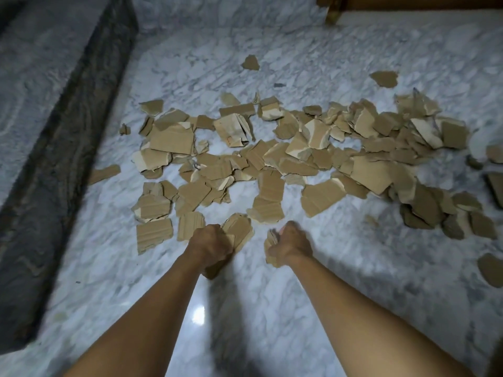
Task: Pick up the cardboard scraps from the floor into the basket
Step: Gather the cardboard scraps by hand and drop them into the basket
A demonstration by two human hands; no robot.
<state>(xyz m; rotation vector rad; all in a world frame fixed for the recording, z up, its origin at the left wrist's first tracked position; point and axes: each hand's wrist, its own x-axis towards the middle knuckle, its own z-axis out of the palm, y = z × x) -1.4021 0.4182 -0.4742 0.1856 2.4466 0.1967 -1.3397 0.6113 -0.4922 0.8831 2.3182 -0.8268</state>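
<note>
Marble floor (272, 308), glossy. Scraps (272, 159) spread wide across middle and right, mostly beyond my fists; basket out of view. I judge them light, stiff, rough-torn and flat on slick stone, so best taken by a lifted edge or corner. My left hand (211, 242) clenched round several pieces, right hand (290, 242) clenched round a smaller bunch, both at heap's near edge.

No text, label, brand, number or sign can be read on anything here.
</note>
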